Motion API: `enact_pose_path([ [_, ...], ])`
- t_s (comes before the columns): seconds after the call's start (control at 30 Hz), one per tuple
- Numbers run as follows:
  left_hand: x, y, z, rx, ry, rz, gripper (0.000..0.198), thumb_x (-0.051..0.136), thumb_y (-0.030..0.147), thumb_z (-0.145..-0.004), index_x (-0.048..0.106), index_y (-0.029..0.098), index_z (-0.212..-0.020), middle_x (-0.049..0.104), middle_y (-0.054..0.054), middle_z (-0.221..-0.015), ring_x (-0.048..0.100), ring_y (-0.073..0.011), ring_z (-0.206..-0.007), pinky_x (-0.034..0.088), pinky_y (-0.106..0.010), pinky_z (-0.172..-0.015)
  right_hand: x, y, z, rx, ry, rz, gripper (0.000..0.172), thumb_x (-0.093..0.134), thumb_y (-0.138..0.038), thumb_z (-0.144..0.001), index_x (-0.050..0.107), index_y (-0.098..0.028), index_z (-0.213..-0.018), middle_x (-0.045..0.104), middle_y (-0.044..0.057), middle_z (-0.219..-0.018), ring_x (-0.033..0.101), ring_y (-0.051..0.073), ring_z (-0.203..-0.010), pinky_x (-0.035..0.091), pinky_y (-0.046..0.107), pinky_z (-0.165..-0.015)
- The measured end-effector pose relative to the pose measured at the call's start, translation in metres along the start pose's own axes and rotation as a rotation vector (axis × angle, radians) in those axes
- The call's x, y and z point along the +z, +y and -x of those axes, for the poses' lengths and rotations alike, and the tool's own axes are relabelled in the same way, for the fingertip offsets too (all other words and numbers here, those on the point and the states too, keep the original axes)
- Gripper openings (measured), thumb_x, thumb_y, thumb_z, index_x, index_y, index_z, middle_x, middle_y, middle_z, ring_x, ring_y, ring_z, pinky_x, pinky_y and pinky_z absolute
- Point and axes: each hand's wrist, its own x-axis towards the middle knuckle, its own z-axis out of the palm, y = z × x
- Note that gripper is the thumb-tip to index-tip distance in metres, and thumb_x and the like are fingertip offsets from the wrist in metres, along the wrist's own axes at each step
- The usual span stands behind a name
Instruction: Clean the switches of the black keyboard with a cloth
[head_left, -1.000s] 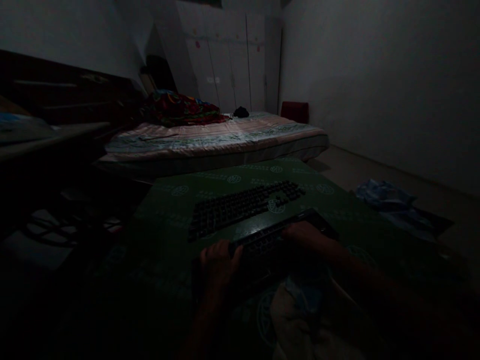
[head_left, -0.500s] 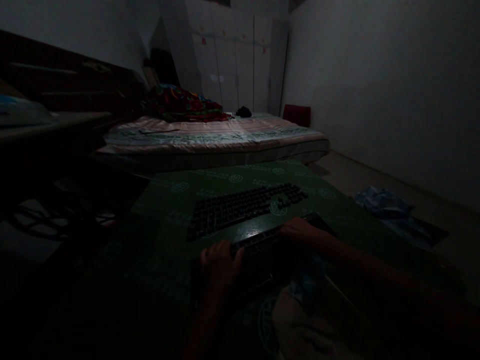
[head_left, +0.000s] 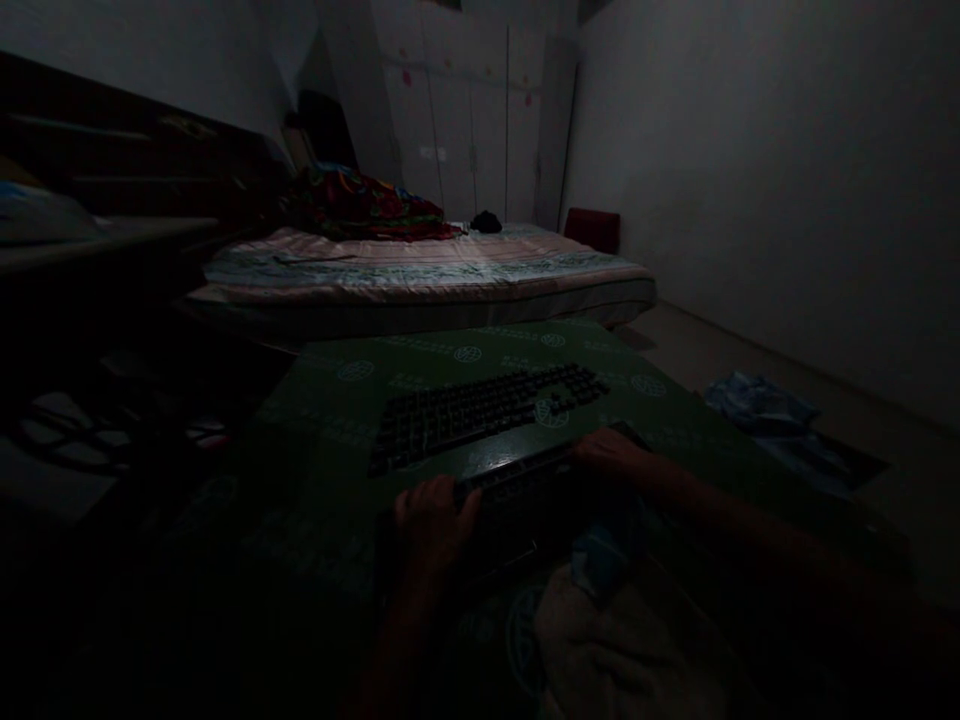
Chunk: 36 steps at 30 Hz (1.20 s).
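Observation:
The room is very dark. My left hand (head_left: 433,525) grips the left end of a dark keyboard frame (head_left: 517,480) held over a green table cover (head_left: 322,420), fingers curled round its edge. On the frame's right end rests my right hand (head_left: 611,452), also closed on it. Just beyond lies a set of black keys (head_left: 480,408) laid out in rows on the cover. A pale cloth (head_left: 600,640) lies near my lap below the frame.
A low bed (head_left: 420,275) with a striped sheet and a colourful bundle (head_left: 360,205) stands beyond the table. White wardrobes (head_left: 465,120) line the far wall. A blue cloth (head_left: 757,405) lies on the floor at right. Dark furniture fills the left side.
The view has shifted slightly. My right hand has slid a little along the frame's right end. My left hand keeps its grip.

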Motion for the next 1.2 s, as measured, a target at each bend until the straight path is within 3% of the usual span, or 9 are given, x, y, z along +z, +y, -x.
enact_pose_path([
  [0.13,-0.001,0.001,0.000,-0.020,-0.002,0.000,0.030,0.042,0.043,-0.083,0.059,0.018,-0.087,0.067,-0.008,-0.092,0.058,-0.0237,-0.092,0.032,-0.040,-0.088,-0.005,-0.012,-0.002,-0.037,0.065,-0.038,0.028,0.044,-0.018,-0.086,0.062,-0.018,-0.108,0.070,0.012,-0.095,0.067,0.022,-0.085,0.046,0.024,-0.063],
  [0.37,0.000,0.001,0.000,-0.018,0.001,0.006,0.032,0.042,0.043,-0.083,0.059,0.017,-0.087,0.067,-0.009,-0.092,0.058,-0.0247,-0.093,0.032,-0.041,-0.089,-0.015,-0.012,-0.010,0.010,-0.018,-0.039,0.026,0.046,-0.017,-0.085,0.067,-0.014,-0.099,0.070,0.016,-0.092,0.067,0.025,-0.088,0.048,0.028,-0.067],
  [0.57,-0.001,0.002,0.000,-0.022,0.007,0.016,0.031,0.042,0.043,-0.083,0.059,0.018,-0.086,0.068,-0.008,-0.092,0.058,-0.0244,-0.093,0.032,-0.041,-0.089,-0.012,0.001,0.003,0.075,-0.045,-0.056,0.024,0.048,-0.017,-0.083,0.069,-0.014,-0.095,0.071,0.016,-0.090,0.067,0.022,-0.087,0.047,0.024,-0.067],
  [0.8,-0.003,0.002,-0.002,-0.032,-0.013,0.012,0.030,0.043,0.043,-0.081,0.060,0.019,-0.084,0.068,-0.008,-0.091,0.058,-0.0246,-0.094,0.032,-0.040,-0.089,-0.006,-0.008,-0.002,0.049,-0.013,-0.109,0.028,0.045,-0.017,-0.084,0.067,-0.015,-0.100,0.070,0.015,-0.097,0.067,0.023,-0.090,0.048,0.025,-0.067],
  [1.03,-0.001,0.000,-0.003,-0.018,0.004,-0.004,0.031,0.042,0.043,-0.082,0.059,0.018,-0.087,0.067,-0.009,-0.094,0.058,-0.0249,-0.094,0.032,-0.041,-0.088,0.002,-0.002,0.002,0.069,0.007,-0.145,0.026,0.047,-0.018,-0.084,0.068,-0.015,-0.100,0.070,0.015,-0.099,0.066,0.022,-0.091,0.048,0.024,-0.071],
  [1.2,-0.002,0.000,-0.003,-0.019,-0.014,0.003,0.033,0.041,0.044,-0.082,0.060,0.017,-0.087,0.068,-0.009,-0.092,0.058,-0.0247,-0.093,0.033,-0.040,-0.087,0.001,-0.016,0.004,0.107,0.064,-0.190,0.030,0.044,-0.014,-0.085,0.066,-0.014,-0.105,0.068,0.017,-0.103,0.065,0.022,-0.094,0.048,0.025,-0.075],
])
